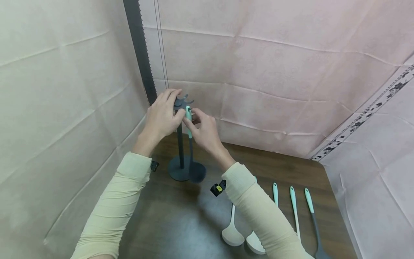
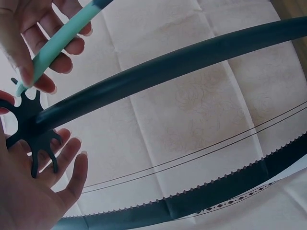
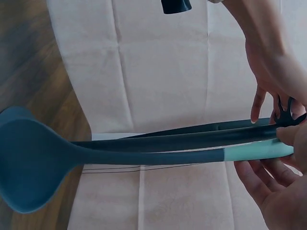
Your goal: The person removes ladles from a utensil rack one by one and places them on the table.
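Note:
A dark utensil stand with a round base stands near the back of the table. My left hand grips its ring of hooks, the fingers reaching round the far side and the thumb toward the front. With thumb and fingers, my right hand pinches the mint-green handle of a dark ladle. The handle's top end is right at one of the hooks. Below it the ladle points down beside the post, its bowl overlapping the base in the head view.
At the right front of the table lie two pale ladles, one left of the other, the latter partly behind my right sleeve. Farther right are a pale utensil and a dark one, both mint-handled. Cloth walls enclose the table.

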The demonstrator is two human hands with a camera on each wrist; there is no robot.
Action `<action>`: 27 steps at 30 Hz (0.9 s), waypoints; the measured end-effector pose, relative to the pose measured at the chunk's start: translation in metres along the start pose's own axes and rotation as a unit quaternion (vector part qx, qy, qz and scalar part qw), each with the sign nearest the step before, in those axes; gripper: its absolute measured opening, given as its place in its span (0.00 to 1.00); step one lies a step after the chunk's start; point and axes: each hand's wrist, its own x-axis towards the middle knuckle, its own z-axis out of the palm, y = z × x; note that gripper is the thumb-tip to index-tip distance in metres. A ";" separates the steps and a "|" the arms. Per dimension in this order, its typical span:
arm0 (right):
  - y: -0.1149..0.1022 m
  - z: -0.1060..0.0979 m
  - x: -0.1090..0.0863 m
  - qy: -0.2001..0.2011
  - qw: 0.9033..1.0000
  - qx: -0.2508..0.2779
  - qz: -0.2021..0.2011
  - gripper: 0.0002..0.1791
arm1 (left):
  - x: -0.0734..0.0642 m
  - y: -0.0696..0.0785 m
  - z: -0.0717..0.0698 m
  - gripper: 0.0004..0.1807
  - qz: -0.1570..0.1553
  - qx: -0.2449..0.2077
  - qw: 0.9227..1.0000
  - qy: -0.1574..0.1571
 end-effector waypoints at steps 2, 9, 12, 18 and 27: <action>0.000 -0.002 -0.002 0.000 1.000 0.001 -0.002 0.18 | 0.000 0.001 0.000 0.38 0.002 -0.002 1.000 0.001; 0.002 -0.003 -0.006 0.016 1.000 0.005 -0.021 0.16 | 0.000 0.003 0.000 0.38 0.001 -0.007 1.000 0.004; 0.004 -0.004 -0.006 0.022 0.999 0.013 -0.026 0.16 | 0.000 0.003 0.000 0.37 0.000 -0.010 1.000 0.007; 0.007 -0.006 -0.006 0.027 0.999 0.016 -0.028 0.16 | -0.001 0.003 -0.001 0.37 -0.001 -0.006 1.000 0.004; 0.007 -0.009 -0.007 0.031 0.999 0.016 -0.032 0.17 | -0.001 0.004 -0.003 0.37 -0.002 -0.004 1.000 0.005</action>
